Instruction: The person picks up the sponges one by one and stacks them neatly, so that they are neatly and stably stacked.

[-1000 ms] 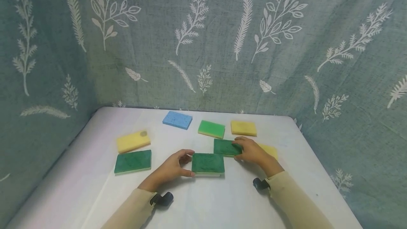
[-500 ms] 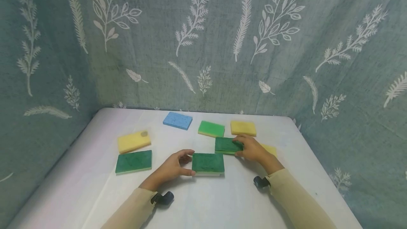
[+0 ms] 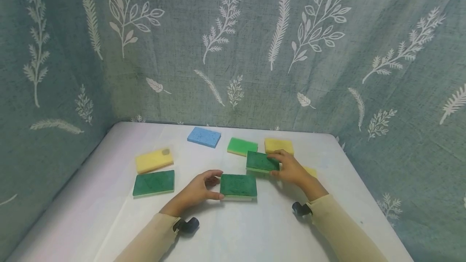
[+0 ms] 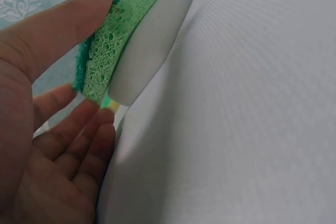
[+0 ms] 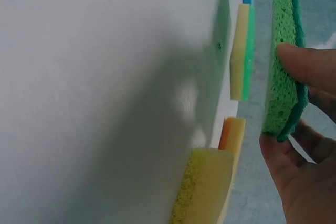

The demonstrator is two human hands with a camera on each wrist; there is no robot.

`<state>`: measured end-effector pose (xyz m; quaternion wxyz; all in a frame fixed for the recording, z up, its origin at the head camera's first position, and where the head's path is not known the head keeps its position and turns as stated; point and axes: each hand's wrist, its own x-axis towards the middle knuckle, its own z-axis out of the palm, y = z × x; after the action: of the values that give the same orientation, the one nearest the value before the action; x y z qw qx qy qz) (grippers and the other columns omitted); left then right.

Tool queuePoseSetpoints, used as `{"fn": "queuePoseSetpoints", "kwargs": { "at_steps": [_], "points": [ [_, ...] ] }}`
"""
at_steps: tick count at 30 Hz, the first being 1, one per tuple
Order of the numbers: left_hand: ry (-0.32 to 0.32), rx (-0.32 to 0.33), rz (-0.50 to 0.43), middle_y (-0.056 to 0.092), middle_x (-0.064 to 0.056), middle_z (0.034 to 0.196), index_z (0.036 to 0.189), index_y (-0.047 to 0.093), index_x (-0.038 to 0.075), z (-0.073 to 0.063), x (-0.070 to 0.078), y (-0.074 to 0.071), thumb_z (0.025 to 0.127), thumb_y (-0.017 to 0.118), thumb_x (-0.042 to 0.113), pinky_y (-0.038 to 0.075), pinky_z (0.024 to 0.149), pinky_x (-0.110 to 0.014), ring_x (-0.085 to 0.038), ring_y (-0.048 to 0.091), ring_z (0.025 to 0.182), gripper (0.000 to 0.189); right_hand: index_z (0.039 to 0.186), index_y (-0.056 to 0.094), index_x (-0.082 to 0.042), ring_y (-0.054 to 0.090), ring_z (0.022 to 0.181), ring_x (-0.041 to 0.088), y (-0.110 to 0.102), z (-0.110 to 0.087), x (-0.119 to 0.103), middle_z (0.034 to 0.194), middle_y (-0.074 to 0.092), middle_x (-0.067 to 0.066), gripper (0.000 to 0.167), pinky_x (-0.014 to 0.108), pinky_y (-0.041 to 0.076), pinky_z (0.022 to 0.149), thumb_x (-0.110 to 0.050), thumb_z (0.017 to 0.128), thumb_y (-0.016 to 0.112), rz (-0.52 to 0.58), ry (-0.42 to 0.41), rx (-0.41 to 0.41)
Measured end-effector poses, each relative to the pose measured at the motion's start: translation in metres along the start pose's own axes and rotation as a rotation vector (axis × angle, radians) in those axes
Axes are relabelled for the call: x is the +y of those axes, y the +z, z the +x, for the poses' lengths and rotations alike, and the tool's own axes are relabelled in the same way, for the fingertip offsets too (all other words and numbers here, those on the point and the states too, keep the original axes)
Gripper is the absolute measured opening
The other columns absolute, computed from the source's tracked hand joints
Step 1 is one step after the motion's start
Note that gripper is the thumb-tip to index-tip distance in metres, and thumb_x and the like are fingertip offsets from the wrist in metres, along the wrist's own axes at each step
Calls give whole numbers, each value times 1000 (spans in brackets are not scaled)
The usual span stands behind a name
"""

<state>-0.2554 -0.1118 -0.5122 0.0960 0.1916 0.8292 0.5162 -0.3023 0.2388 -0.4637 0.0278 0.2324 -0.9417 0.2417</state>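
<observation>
My left hand point(image 3: 198, 189) grips the left end of a dark green-topped scouring sponge point(image 3: 238, 185), thumb at the front corner and a finger at the back one. In the left wrist view, this sponge point(image 4: 113, 43) lies on a smooth white slab point(image 4: 149, 45) on the table. My right hand point(image 3: 289, 171) pinches the right end of another scouring sponge point(image 3: 259, 161), thumb on the near side, fingers behind. The right wrist view shows that sponge point(image 5: 282, 90) raised off the white surface, its shadow falling below.
To the left lie a yellow sponge point(image 3: 154, 161) with a dark spot and another green scouring sponge point(image 3: 154, 183). Along the back are a blue sponge point(image 3: 204, 137), a light green one point(image 3: 242, 146) and a yellow one point(image 3: 278, 145). My right hand partly hides another yellow sponge point(image 3: 311, 171).
My right hand has lifted its scouring sponge off the table and moved it slightly away from me. My left hand and its sponge stay in place.
</observation>
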Motion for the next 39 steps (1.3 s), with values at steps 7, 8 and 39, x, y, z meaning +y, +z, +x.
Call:
{"fn": "queuePoseSetpoints", "kwargs": {
  "at_steps": [7,8,39],
  "points": [
    [7,-9,-6,60,-6,126,138,53,11,0,-1,0,70,89,33,41,103,-47,-27,54,119,80,129,63,-12,47,124,33,-1,-4,-8,131,51,8,53,53,39,102,-26,81,80,-19,-28,-5],
    [7,-11,-8,60,-6,126,138,53,11,0,-1,0,70,89,33,41,103,-47,-27,54,119,80,129,63,-12,48,124,33,-1,-5,-9,131,51,8,53,54,39,102,-25,81,81,-19,-35,-4],
    [-4,-11,-18,59,-4,127,140,52,12,1,0,0,70,88,36,41,103,-45,-25,54,119,82,125,65,-15,47,123,22,16,-18,-48,128,50,-1,49,45,42,101,-26,80,82,57,-175,-9]
  ]
}}
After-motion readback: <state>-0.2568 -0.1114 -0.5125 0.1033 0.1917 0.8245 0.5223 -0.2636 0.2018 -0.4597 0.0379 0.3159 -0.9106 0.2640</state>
